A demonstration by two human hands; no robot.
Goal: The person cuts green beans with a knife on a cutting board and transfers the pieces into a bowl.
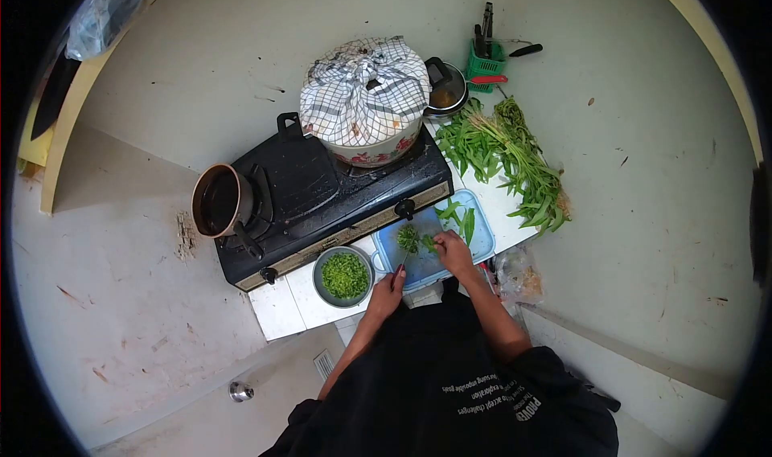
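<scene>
The blue cutting board (479,246) lies at the tabletop's (281,312) near edge, just in front of the stove (322,200). The right hand (454,252) presses greens (408,237) onto the board; the left hand (388,288) grips a knife beside it. A bowl of chopped greens (344,275) crowds the board's left edge.

At frame centre the cutting board (481,246) looked smooth blue plastic. The bowl (344,276) left of it was dull metal. Checked cloth (366,87) covered a glossy pot (378,150) on the black enamelled stove (322,192).
</scene>
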